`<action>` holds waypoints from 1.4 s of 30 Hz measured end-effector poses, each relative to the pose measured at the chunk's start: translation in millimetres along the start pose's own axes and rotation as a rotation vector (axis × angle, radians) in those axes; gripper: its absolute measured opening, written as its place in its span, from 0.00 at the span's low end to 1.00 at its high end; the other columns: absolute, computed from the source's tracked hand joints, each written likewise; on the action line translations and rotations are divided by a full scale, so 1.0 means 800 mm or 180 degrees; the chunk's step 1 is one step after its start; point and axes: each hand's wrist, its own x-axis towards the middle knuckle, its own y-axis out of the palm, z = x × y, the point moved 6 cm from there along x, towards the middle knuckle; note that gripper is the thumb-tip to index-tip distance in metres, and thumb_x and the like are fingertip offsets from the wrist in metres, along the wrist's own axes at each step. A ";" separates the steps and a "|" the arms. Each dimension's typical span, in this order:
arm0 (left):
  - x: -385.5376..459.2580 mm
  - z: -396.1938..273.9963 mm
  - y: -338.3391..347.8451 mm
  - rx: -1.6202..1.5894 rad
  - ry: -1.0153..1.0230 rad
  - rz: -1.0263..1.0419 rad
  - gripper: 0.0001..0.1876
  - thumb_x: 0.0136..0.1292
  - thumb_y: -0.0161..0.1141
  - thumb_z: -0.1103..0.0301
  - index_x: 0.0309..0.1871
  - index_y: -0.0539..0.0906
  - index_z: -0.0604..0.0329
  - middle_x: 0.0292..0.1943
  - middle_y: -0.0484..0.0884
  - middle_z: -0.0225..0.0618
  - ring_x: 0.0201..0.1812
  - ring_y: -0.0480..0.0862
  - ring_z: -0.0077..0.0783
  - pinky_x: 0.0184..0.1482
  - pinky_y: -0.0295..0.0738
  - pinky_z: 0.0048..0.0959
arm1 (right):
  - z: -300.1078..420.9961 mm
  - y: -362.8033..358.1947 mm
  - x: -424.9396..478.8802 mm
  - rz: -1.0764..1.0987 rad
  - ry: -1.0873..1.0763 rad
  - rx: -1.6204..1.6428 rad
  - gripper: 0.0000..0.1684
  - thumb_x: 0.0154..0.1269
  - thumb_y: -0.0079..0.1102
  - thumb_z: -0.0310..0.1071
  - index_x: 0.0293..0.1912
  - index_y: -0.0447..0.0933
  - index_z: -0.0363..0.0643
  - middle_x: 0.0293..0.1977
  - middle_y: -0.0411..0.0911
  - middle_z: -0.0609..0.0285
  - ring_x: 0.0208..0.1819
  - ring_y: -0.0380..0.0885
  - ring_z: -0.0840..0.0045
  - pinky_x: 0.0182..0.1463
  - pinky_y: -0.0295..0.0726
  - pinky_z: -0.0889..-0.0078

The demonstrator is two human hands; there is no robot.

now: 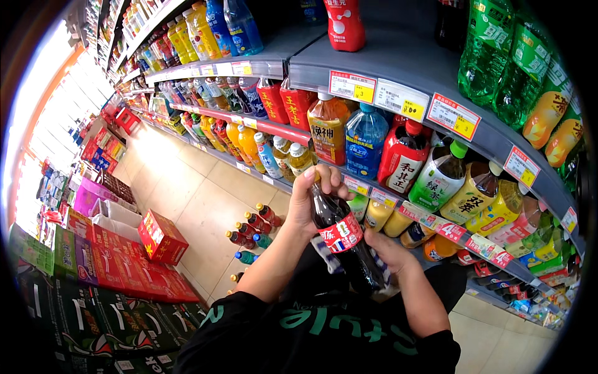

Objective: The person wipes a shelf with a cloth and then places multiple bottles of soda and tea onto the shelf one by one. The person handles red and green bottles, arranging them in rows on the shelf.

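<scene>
A dark cola bottle with a red label is tilted in front of my chest. Around its neck and cap end, my left hand is closed. My right hand grips a striped white-and-dark cloth against the bottle's lower part, the thumb near the label's edge. Cloth shows on both sides of the bottle; its middle is hidden behind it. On the floor left of my forearm stand several small bottles with dark contents and yellow caps, beside blue-green bottles.
Ahead and to the right, a grey shelf with price tags holds several drink bottles, including green soda bottles. A red carton and stacked drink cases line the left. Tiled floor runs between.
</scene>
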 end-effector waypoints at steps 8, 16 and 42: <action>0.007 -0.023 -0.028 0.0217 0.0362 -0.0834 0.18 0.69 0.54 0.54 0.29 0.70 0.57 0.31 0.73 0.32 0.32 0.78 0.30 0.41 0.77 0.35 | -0.032 0.007 -0.028 -0.0104 -0.0396 0.2083 0.39 0.73 0.48 0.58 0.69 0.59 0.39 0.59 0.73 0.42 0.56 0.78 0.49 0.52 0.83 0.44; -0.043 -0.008 0.054 0.2935 0.1046 -0.0240 0.12 0.59 0.68 0.64 0.31 0.76 0.60 0.35 0.79 0.33 0.37 0.78 0.30 0.43 0.73 0.31 | -0.070 -0.031 0.001 -0.1291 -0.0263 0.1731 0.33 0.70 0.48 0.63 0.53 0.74 0.42 0.39 0.83 0.54 0.39 0.84 0.64 0.41 0.87 0.60; -0.038 0.032 0.025 0.0674 -0.0122 -0.1311 0.04 0.69 0.58 0.69 0.40 0.75 0.57 0.35 0.79 0.29 0.36 0.79 0.20 0.40 0.74 0.22 | 0.067 0.110 -0.066 -0.2128 -0.3311 -0.4699 0.24 0.57 0.65 0.31 0.56 0.80 0.53 0.63 0.67 0.58 0.63 0.66 0.52 0.64 0.68 0.50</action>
